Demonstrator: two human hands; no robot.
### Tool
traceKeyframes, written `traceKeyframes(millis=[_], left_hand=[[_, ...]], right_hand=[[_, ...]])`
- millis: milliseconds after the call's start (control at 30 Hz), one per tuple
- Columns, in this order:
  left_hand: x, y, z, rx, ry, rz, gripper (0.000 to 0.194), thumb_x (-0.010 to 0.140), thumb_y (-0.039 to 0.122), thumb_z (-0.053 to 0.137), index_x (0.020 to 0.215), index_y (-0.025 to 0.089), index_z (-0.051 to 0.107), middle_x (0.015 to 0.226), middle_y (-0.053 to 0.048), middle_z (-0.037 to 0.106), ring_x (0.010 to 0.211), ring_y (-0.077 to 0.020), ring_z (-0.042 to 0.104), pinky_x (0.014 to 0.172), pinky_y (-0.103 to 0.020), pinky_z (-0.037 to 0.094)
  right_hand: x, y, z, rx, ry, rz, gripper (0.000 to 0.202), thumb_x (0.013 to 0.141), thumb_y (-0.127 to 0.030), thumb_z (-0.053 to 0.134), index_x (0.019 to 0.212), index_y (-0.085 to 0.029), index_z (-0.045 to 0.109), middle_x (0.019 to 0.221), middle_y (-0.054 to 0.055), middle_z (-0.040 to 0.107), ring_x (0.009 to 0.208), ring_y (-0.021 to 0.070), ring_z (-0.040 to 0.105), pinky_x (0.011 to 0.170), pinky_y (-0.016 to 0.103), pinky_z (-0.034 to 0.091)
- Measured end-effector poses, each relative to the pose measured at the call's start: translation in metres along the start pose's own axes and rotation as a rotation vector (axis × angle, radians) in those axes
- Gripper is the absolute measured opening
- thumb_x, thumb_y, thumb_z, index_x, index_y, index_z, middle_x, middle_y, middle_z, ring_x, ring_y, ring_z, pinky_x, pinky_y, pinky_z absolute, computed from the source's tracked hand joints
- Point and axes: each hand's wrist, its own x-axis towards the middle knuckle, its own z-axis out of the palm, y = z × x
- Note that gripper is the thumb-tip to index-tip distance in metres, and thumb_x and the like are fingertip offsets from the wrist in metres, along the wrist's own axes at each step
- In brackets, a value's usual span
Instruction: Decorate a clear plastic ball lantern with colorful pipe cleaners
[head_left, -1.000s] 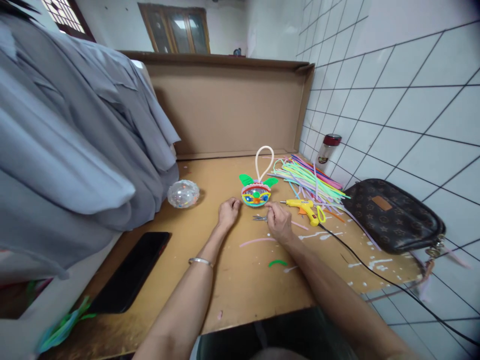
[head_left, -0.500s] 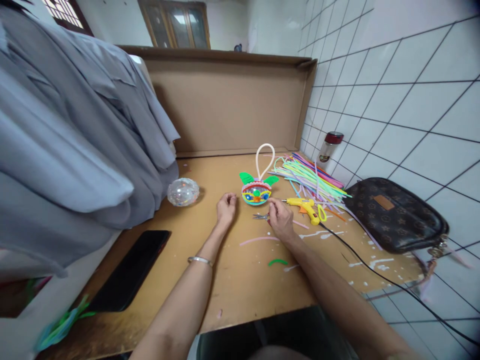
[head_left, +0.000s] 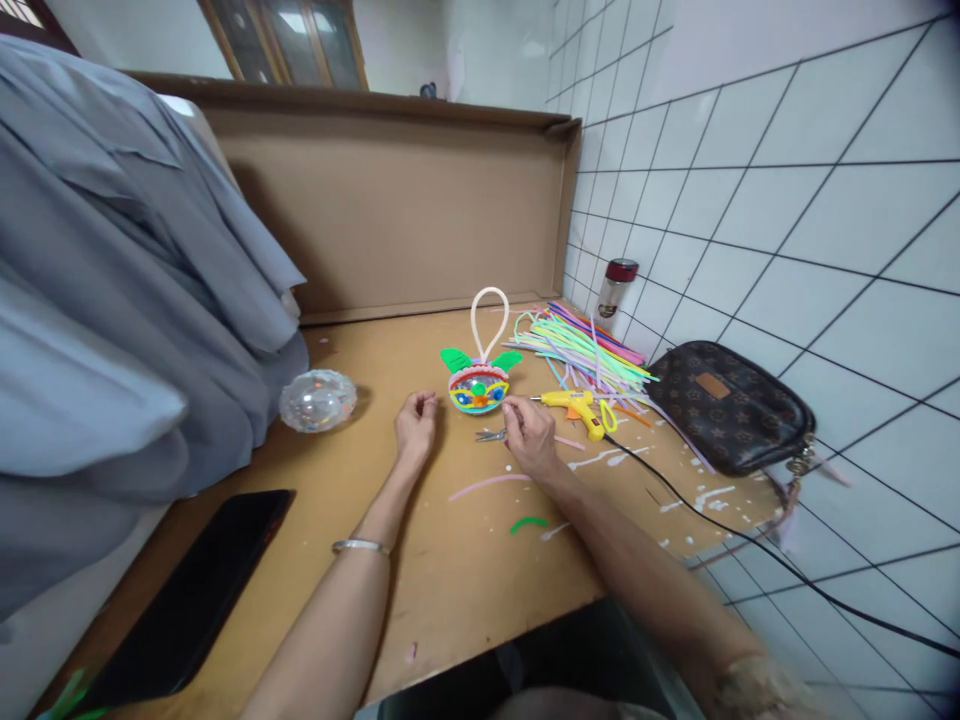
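Observation:
A round, colourful ornament [head_left: 478, 390] with green ears and a white loop [head_left: 490, 325] stands on the brown table. My left hand [head_left: 416, 425] rests to its left, fingers curled together; whether anything small is between them is hidden. At the ornament's lower right, my right hand [head_left: 527, 430] is closed in a pinch near its edge, and what it pinches is too small to make out. Small scissors [head_left: 491, 436] lie beside and partly under my right hand. A yellow glue gun [head_left: 577, 408] lies just right of that hand.
Pipe cleaners [head_left: 585, 350] are piled behind the glue gun. A brown bag [head_left: 731, 405] and a jar [head_left: 617, 288] are at the right. A clear ball [head_left: 318, 400], a black phone [head_left: 187, 598] and grey cloth [head_left: 135, 270] are at the left. Pink and green pieces lie in front.
The view has turned to the right, so everything appears further left. Both hands keep nearly the same pose beside the ornament.

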Motion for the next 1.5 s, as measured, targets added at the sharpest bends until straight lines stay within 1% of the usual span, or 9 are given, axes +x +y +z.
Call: traceKeyframes(millis=[200, 333, 533, 600, 700, 900, 1033, 1200, 1500], left_hand=[[-0.002, 0.004, 0.0, 0.074, -0.047, 0.008, 0.029, 0.078, 0.032, 0.051, 0.097, 0.015, 0.064, 0.091, -0.008, 0.072, 0.079, -0.0194, 0.066, 0.08, -0.033, 0.052], [-0.004, 0.007, 0.0, 0.124, -0.067, 0.014, 0.03, 0.078, 0.032, 0.05, 0.098, 0.016, 0.065, 0.091, -0.008, 0.073, 0.08, -0.02, 0.066, 0.081, -0.033, 0.052], [-0.006, 0.011, -0.001, 0.159, -0.094, 0.027, 0.031, 0.079, 0.035, 0.048, 0.098, 0.016, 0.063, 0.092, -0.009, 0.072, 0.082, -0.0203, 0.066, 0.081, -0.033, 0.052], [-0.007, 0.013, -0.001, 0.178, -0.105, 0.034, 0.03, 0.079, 0.035, 0.048, 0.096, 0.017, 0.064, 0.091, -0.008, 0.072, 0.082, -0.02, 0.066, 0.081, -0.033, 0.052], [-0.008, 0.016, -0.001, 0.205, -0.103, 0.041, 0.027, 0.078, 0.034, 0.048, 0.093, 0.018, 0.064, 0.09, -0.007, 0.072, 0.082, -0.02, 0.066, 0.082, -0.033, 0.052], [-0.008, 0.015, -0.001, 0.194, -0.107, 0.018, 0.029, 0.078, 0.036, 0.048, 0.095, 0.018, 0.063, 0.088, -0.007, 0.072, 0.077, -0.0194, 0.065, 0.079, -0.033, 0.052], [-0.007, 0.013, -0.001, 0.19, -0.096, 0.026, 0.027, 0.078, 0.036, 0.05, 0.094, 0.019, 0.064, 0.086, -0.006, 0.072, 0.075, -0.0197, 0.064, 0.077, -0.032, 0.052], [-0.006, 0.011, 0.0, 0.186, -0.096, 0.028, 0.026, 0.077, 0.035, 0.05, 0.091, 0.019, 0.064, 0.085, -0.006, 0.073, 0.075, -0.0208, 0.065, 0.077, -0.033, 0.053], [-0.007, 0.018, 0.0, 0.178, -0.1, 0.008, 0.026, 0.078, 0.033, 0.048, 0.092, 0.018, 0.064, 0.087, -0.007, 0.072, 0.078, -0.0204, 0.065, 0.079, -0.034, 0.052]], right_hand=[[0.015, -0.002, -0.012, -0.041, 0.041, -0.121, 0.022, 0.098, -0.024, 0.041, 0.091, -0.019, 0.061, 0.075, 0.004, 0.068, 0.065, 0.0159, 0.061, 0.064, 0.029, 0.045], [0.054, 0.019, -0.032, -0.104, 0.054, -0.117, 0.023, 0.096, -0.027, 0.043, 0.088, -0.02, 0.062, 0.075, 0.005, 0.068, 0.066, 0.0165, 0.059, 0.066, 0.029, 0.044], [0.132, 0.109, -0.071, -0.351, 0.11, 0.346, 0.029, 0.093, -0.024, 0.039, 0.092, -0.016, 0.066, 0.085, 0.008, 0.069, 0.078, 0.0192, 0.061, 0.073, 0.029, 0.045], [0.148, 0.141, -0.081, -0.492, 0.013, 0.502, 0.029, 0.091, -0.02, 0.04, 0.094, -0.015, 0.069, 0.096, 0.011, 0.071, 0.091, 0.0216, 0.062, 0.08, 0.03, 0.045], [0.157, 0.177, -0.087, -0.657, -0.285, 0.74, 0.031, 0.091, -0.018, 0.043, 0.101, -0.016, 0.072, 0.106, 0.013, 0.072, 0.098, 0.0233, 0.064, 0.08, 0.028, 0.045], [0.151, 0.216, -0.083, -0.748, -0.443, 0.865, 0.03, 0.081, -0.012, 0.058, 0.108, -0.013, 0.071, 0.113, 0.02, 0.069, 0.104, 0.028, 0.065, 0.082, 0.032, 0.047], [0.147, 0.228, -0.082, -0.793, -0.5, 0.887, 0.031, 0.079, -0.012, 0.063, 0.109, -0.012, 0.07, 0.116, 0.02, 0.067, 0.111, 0.0286, 0.062, 0.088, 0.036, 0.047], [0.144, 0.228, -0.083, -0.798, -0.514, 0.875, 0.024, 0.08, -0.011, 0.06, 0.102, -0.013, 0.071, 0.109, 0.019, 0.069, 0.104, 0.0276, 0.064, 0.082, 0.033, 0.047], [0.145, 0.211, -0.09, -0.752, -0.284, 0.899, 0.03, 0.09, -0.015, 0.046, 0.112, -0.014, 0.066, 0.107, 0.017, 0.069, 0.096, 0.0254, 0.064, 0.072, 0.03, 0.044]])
